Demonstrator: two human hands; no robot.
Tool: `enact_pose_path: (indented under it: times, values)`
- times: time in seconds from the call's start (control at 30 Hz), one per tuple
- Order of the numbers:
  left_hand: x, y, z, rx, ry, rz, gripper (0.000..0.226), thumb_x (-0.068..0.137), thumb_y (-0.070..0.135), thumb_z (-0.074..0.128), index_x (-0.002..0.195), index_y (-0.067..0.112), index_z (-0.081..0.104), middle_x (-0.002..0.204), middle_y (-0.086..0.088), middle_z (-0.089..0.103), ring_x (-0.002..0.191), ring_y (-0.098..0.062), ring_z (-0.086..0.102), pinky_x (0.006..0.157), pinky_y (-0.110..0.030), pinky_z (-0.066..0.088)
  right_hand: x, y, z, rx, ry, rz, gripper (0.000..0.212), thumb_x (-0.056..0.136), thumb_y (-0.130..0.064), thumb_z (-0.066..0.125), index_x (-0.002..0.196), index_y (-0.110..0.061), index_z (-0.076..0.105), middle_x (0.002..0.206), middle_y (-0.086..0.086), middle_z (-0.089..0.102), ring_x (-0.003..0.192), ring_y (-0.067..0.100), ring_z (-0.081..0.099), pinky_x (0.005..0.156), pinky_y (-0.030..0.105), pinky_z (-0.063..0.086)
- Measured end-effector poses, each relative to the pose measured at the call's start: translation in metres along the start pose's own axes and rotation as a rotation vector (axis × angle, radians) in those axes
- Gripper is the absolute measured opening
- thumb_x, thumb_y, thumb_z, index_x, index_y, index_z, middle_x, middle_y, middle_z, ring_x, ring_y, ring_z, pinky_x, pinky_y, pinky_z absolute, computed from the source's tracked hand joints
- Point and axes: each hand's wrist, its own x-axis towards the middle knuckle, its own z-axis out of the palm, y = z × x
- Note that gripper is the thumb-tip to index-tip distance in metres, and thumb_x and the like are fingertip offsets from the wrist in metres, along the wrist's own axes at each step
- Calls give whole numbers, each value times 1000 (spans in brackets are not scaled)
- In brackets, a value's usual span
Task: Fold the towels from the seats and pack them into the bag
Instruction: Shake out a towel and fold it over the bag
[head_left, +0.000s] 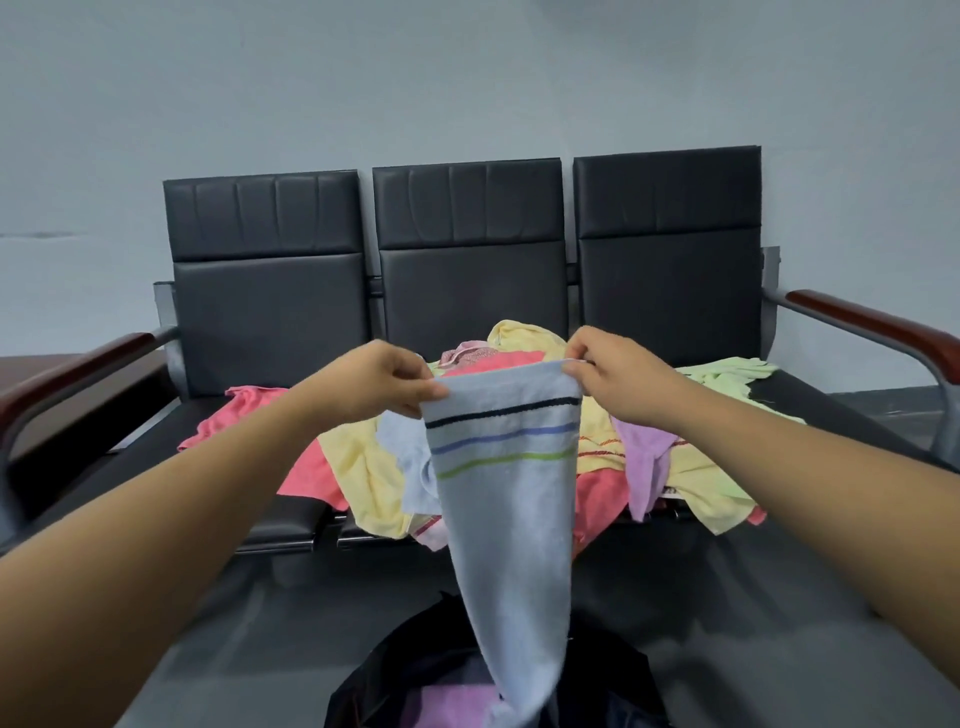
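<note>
At my feet the dark bag (384, 670) sits open on the grey floor (727, 623), w/ a lilac towel (447, 699) lying inside. The tail of the pale blue striped towel (511, 530) hangs down over the bag's mouth & hides part of it; can't tell if it touches.

Both forearms are stretched fwd, bare. L hand (379, 379) & R hand (618, 374) are level, knuckles up. Each grip pinches a top corner of the blue towel btwn thumb & fingers, so the top edge is pulled straight btwn them, stripes just below.

Behind, the towel blocks the middle of the loose pile (358, 467) on the seats (156, 457): yellow, coral, lilac & light green pieces, mostly on the centre & right cushions, some drooping over the front edge. Three black padded backs, wood-topped armrests (872, 322) at the ends, plain grey wall (467, 78) beyond.
</note>
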Motion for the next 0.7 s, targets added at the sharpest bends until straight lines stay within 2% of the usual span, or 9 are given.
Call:
enact_pose_path:
  times: [0.1,0.13,0.23,0.27,0.33,0.4,0.47,0.57,0.7]
  values:
    - [4,30,-8,97,154,82,25,86,34,78,79,10,73,67,6,73,64,0,69,59,-9,47,9,-4,-12,82,131,36,8,101,-17,52,94,-18,56,88,-5,62,79,16,58,61,26,39]
    - [3,40,-12,8,174,128,25,86,31,78,77,8,72,64,6,70,59,0,65,57,-8,44,11,-10,-20,110,179,11,7,100,-16,54,94,-19,57,89,-5,64,77,13,59,62,25,39]
    - [0,57,-28,-529,76,245,17,83,18,70,80,2,66,71,-1,70,68,-9,67,68,-17,54,14,-29,-46,346,297,-101,8,98,-9,62,102,-15,63,86,-4,69,70,6,61,68,20,49]
    - [1,57,-34,-589,49,266,15,82,18,69,80,3,66,74,-2,71,72,-11,68,72,-20,56,14,-32,-52,489,316,-97,10,97,-6,63,104,-12,64,85,-1,70,67,4,63,69,19,51]
    - [4,53,-39,-363,100,217,16,82,22,75,81,7,72,81,-5,75,78,-15,71,79,-25,58,16,-30,-55,622,298,-13,10,95,-1,64,100,-10,67,84,4,71,61,0,63,66,20,52]
    - [5,43,-35,-150,167,116,17,84,23,79,91,8,76,90,-9,78,83,-18,74,79,-24,59,20,-19,-47,373,235,85,11,94,-4,66,96,-15,69,90,4,72,68,-1,63,66,18,48]
    - [8,38,-25,-126,232,96,17,85,20,80,95,7,77,86,-7,77,72,-7,70,67,-13,54,18,-13,-36,225,178,116,14,96,-9,64,107,-15,71,99,-1,71,81,-3,60,64,12,42]
    - [12,31,-17,10,357,108,14,88,22,78,97,12,75,79,-2,70,52,4,54,52,-7,41,18,-13,-32,263,206,88,20,96,-9,65,114,-12,72,105,-4,70,90,-2,62,68,9,43]
    - [12,25,-17,232,343,94,12,93,24,71,104,21,75,79,0,67,56,1,51,52,-10,36,20,-15,-32,398,199,165,17,90,-6,73,106,-11,76,100,3,74,96,18,71,84,29,59]
